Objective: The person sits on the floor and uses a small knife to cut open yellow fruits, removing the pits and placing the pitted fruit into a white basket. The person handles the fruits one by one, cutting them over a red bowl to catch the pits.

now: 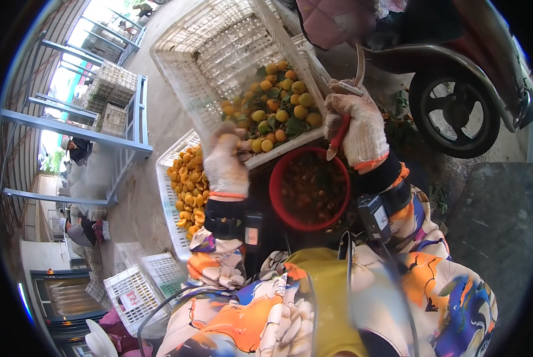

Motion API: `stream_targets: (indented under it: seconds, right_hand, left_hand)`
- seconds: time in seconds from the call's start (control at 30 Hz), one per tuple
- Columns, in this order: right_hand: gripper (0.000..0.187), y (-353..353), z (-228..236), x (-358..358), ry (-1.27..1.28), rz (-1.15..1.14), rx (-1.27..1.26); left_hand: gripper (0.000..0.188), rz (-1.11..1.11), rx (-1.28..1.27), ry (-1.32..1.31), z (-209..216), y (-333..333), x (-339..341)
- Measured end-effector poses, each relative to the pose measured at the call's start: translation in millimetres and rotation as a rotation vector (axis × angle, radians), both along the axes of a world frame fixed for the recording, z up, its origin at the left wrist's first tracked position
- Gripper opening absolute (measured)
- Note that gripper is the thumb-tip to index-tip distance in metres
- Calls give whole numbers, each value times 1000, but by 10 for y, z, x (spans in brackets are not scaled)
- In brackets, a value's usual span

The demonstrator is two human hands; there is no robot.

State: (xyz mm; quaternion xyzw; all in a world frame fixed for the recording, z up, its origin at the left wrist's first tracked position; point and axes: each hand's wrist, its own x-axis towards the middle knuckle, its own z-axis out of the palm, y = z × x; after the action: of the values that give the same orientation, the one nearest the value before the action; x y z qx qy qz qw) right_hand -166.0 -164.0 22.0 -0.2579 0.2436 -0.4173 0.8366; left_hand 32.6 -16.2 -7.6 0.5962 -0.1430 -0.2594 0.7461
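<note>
My left hand [226,163], in a dirty white glove with an orange cuff, is at the near-left corner of a tilted white crate [198,77]. Its fingers are curled and blurred, so what they grip is unclear. In that crate lie whole yellow-orange apricots [272,107] with green leaves. My gloved right hand [361,125] is closed round a red-handled tool [339,132] with a metal tip pointing down. Below and between my hands stands a red basin [272,187] with dark wet scraps inside. Halved apricots [189,190] fill a lower white crate [166,205] on the left.
A parked scooter's wheel [455,113] stands at the right, beyond fallen leaves. Stacked crates [113,86] and blue metal frames [76,130] are at the far left, with other people near them. More white baskets [137,294] sit at lower left.
</note>
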Motion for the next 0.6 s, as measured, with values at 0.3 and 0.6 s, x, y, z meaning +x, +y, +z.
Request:
stream_targets:
  seconds: [0.3, 0.6]
  right_hand:
    - [21, -225, -192, 7, -60, -174, 198]
    - [35, 66, -286, 114, 227, 280, 57]
  left_hand:
    - [43, 112, 507, -513, -223, 965, 1023]
    - [37, 37, 671, -485, -624, 522, 991]
